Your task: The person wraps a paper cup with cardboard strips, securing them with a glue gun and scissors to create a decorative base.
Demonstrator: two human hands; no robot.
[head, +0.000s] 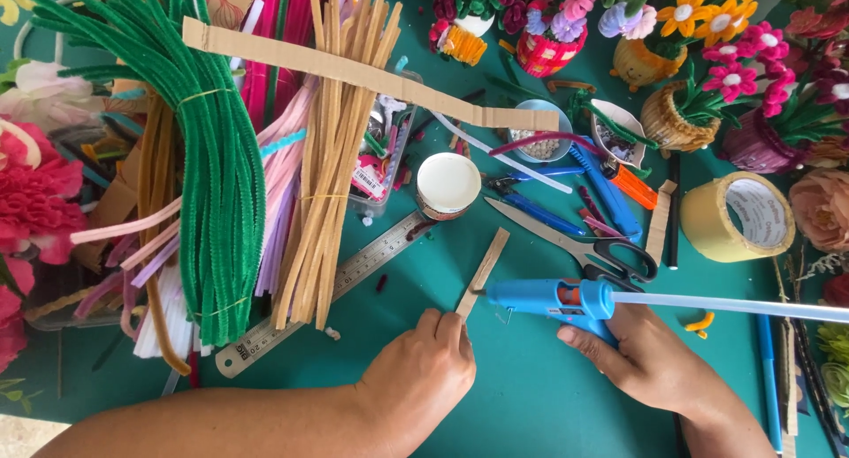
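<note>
Two hands work low over the green desk (531, 396). The left hand (424, 370) has its grip pinched shut on the lower end of a thin cardboard strip (484, 272), which slants up and away from the fingers. The right hand (646, 356) is wrapped tight around the handle of a blue glue gun (553, 297), whose nozzle touches the strip just above the left grip. Beyond the gun lie scissors (592, 246); left of the strip lies a steel ruler (336, 286).
</note>
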